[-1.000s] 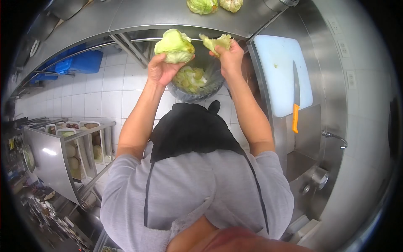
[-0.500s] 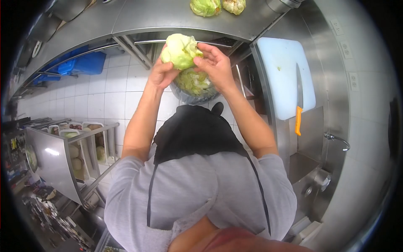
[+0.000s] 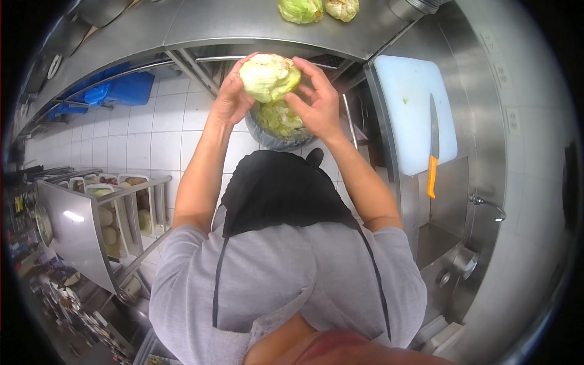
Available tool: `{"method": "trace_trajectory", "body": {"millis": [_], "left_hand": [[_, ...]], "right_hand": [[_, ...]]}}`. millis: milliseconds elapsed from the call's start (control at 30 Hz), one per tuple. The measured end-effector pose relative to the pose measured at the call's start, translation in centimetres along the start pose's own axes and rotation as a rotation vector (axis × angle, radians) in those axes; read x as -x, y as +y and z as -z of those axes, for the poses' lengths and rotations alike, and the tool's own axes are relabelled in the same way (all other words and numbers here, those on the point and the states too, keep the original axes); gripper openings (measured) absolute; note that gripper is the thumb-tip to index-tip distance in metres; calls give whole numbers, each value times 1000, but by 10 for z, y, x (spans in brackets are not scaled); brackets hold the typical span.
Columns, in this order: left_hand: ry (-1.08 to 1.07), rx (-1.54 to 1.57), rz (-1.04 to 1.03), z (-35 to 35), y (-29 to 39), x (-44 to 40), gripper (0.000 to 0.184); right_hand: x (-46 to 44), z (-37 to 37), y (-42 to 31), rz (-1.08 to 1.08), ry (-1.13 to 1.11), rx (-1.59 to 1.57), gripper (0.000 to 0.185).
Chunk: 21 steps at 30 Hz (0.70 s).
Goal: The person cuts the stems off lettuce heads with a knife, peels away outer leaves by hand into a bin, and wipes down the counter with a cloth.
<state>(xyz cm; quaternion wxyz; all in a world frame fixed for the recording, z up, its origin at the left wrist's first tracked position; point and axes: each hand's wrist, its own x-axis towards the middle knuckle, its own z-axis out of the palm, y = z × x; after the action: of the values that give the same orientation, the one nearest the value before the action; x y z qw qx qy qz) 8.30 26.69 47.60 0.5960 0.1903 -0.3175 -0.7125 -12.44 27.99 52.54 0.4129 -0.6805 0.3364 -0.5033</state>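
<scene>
at the far left, blue containers (image 3: 129,89) sit above the tiled floor, well apart from the work. next comes the left hand (image 3: 229,97), cupped around the left side of the lettuce head (image 3: 267,78) and bearing it; that seems a sound grip, since a broad palm should steady a round, slippery head without bruising it. the lettuce head is held up between both hands, over a lined bin (image 3: 275,141) with leaves (image 3: 281,117) in it. keeping it right above that opening would let loose bits drop in cleanly. beyond, on the metal tabletop (image 3: 231,25), a green lettuce (image 3: 300,10) lies just beside a paler one (image 3: 342,8). the right hand (image 3: 316,100) grasps the right edge lightly, thumb below and forefinger above; how hard it presses, i cannot tell. light fingertips would best feel out a leaf's edge there. farther right, a knife (image 3: 432,167) rests partly on a pale cutting board (image 3: 409,115), safely clear of both hands.
</scene>
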Motion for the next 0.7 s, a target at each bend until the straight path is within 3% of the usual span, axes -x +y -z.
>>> {"method": "trace_trajectory", "body": {"millis": [133, 400, 533, 700], "left_hand": [[-56, -18, -19, -14, 4, 3, 105], [-38, -248, -122, -19, 3, 7, 113], [-27, -340, -164, -22, 0, 9, 109], [-42, -114, -72, -24, -7, 5, 106]], "right_hand": [[3, 1, 1, 144, -1, 245, 57], [1, 7, -4, 249, 31, 272, 46], [2, 11, -6, 248, 50, 322, 39], [10, 7, -8, 18, 183, -139, 35]]}}
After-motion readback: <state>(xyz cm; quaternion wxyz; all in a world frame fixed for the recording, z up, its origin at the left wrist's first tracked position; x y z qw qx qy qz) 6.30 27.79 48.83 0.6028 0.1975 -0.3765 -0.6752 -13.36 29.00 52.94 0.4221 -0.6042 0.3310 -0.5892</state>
